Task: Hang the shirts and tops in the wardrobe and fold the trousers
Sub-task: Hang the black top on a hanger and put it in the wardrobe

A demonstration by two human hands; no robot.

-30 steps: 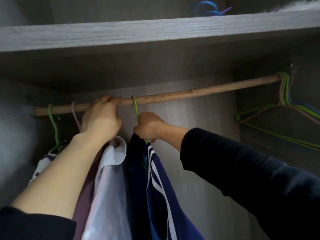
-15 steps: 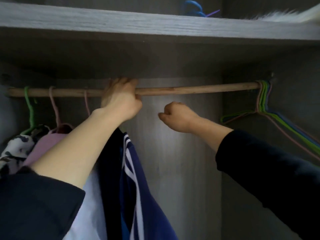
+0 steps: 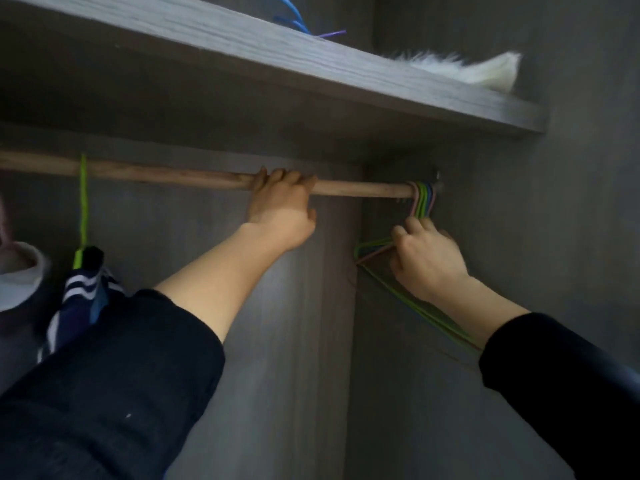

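A wooden rail (image 3: 166, 175) runs across the wardrobe under a grey shelf. My left hand (image 3: 282, 209) grips the rail near its right part, fingers curled over the top. My right hand (image 3: 427, 258) grips the necks of several empty wire hangers (image 3: 423, 199), green, pink and blue, bunched at the rail's right end. At the far left a navy top with white stripes (image 3: 86, 292) hangs on a green hanger (image 3: 83, 202). A white garment (image 3: 20, 275) hangs beside it at the frame's edge.
The grey shelf (image 3: 311, 67) above carries blue and purple hangers (image 3: 298, 24) and a white furry item (image 3: 467, 69). The wardrobe's right side wall (image 3: 571, 237) stands close behind the empty hangers. Bare rail lies between the green hanger and my left hand.
My view swung right. My left hand slid right along the rail, away from the hung tops. My right hand left the navy top's hanger and reached the empty hangers at the right end.
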